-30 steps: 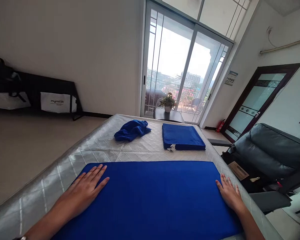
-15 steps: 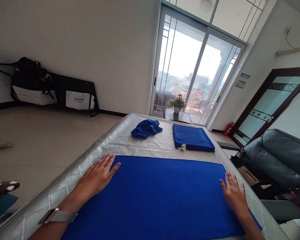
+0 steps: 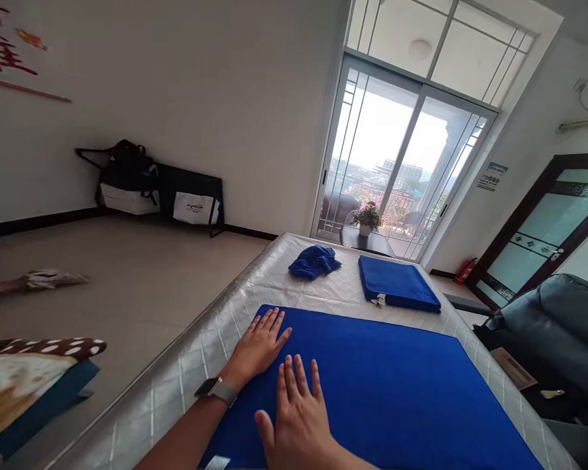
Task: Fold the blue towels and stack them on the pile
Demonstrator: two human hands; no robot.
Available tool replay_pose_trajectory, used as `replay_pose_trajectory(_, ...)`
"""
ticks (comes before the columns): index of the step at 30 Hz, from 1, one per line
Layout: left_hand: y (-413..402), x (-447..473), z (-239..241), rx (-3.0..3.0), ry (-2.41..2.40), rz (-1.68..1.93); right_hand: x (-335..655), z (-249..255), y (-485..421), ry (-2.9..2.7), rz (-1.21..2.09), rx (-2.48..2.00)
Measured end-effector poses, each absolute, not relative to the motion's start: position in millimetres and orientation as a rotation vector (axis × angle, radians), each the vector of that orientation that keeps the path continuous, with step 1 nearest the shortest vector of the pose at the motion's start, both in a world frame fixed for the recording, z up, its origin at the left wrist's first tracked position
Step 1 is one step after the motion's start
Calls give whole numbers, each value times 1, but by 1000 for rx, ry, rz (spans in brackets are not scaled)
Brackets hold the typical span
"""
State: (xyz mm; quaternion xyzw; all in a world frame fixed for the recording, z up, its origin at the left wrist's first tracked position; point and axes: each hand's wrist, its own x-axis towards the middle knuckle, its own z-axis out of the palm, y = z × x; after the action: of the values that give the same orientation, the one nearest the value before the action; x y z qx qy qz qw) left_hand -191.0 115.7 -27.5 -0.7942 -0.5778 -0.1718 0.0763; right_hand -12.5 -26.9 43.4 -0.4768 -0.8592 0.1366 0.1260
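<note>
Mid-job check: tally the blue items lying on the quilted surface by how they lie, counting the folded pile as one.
Flat blue cloth: 1
Crumpled blue cloth: 1
Folded blue pile: 1
Total: 3

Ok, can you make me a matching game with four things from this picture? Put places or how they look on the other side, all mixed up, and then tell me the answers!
Things:
1. large blue cloth
2. blue stack
3. watch
4. fire extinguisher

Places and looks:
A. in neat layers, with a white tag at its near edge
B. red, near the brown-framed door
C. spread flat under the left hand
D. strapped around the left wrist

Right pairs: 1-C, 2-A, 3-D, 4-B
</note>
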Motion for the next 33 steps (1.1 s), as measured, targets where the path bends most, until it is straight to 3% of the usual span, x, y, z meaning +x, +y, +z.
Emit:
replay_pose_trajectory(5,115,-195,-29,-2437,-1614,-479,-29,41,-27,-2554,505,-1308)
replay_pose_trajectory(14,122,-187,-38,-2322,-1836,-602,64,44,-38,-2488,497,-1645)
replay_pose_trajectory(24,134,-201,-56,-2377,-1776,-528,244,15,-55,-2063,106,-2362)
replay_pose_trajectory(33,142,-217,-71,-2451,-1618,-494,422,-26,-77,-1680,-130,-2675)
